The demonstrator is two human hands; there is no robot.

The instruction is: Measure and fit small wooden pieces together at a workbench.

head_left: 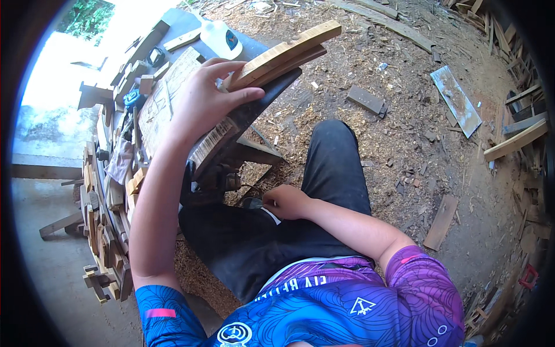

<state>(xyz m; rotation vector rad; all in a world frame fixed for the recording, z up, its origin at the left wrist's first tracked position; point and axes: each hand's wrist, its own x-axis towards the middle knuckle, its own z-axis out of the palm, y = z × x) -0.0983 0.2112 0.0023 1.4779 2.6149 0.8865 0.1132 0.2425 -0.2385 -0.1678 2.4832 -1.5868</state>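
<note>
My left hand (217, 92) reaches up to the bench and is closed round the near end of a light wooden piece (289, 52). Its thumb lies along the lower side and its fingers along the upper side. A second, narrower wooden strip (292, 66) runs just beneath that piece; I cannot tell whether the two are joined. Over my lap, my right hand (286, 201) is closed with curled fingers. A small white flat piece (270, 216) shows at its fingertips, against my dark trousers; what it is cannot be made out.
A white plastic jug (221, 39) stands on the bench (257, 49) beyond my left hand. Stacked wood offcuts (107, 243) line the left side. Wood shavings (399, 150) cover the ground, with a brown block (367, 100) and a pale board (455, 99) lying there.
</note>
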